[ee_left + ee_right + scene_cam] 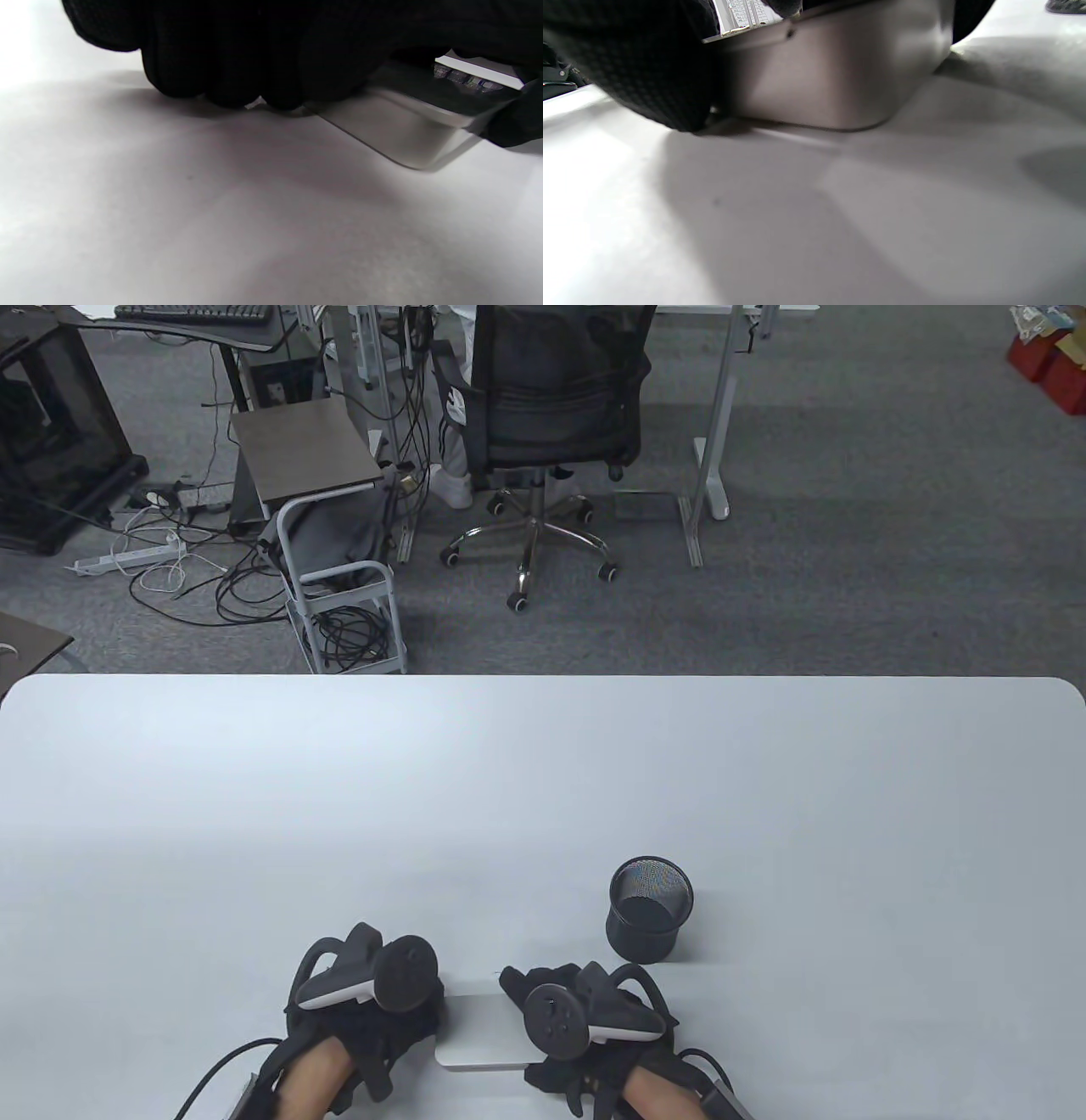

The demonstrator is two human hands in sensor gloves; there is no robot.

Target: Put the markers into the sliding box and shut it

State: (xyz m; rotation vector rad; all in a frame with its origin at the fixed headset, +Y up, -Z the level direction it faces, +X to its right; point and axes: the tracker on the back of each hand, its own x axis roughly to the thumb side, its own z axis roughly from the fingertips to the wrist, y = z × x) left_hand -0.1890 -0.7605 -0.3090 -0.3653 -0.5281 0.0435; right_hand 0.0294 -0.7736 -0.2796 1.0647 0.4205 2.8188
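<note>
Gloved fingers (pixel 220 63) of the left hand (pixel 365 1010) curl around one end of the box (pixel 479 1031), while the right hand (pixel 585 1018) grips the opposite end, its fingers (pixel 649 63) wrapped down the side. The pale box sits flat on the white desk (pixel 543 780) near its front edge, between both hands. A black mesh cup (pixel 649 908) stands just beyond the right hand. Markers cannot be made out.
</note>
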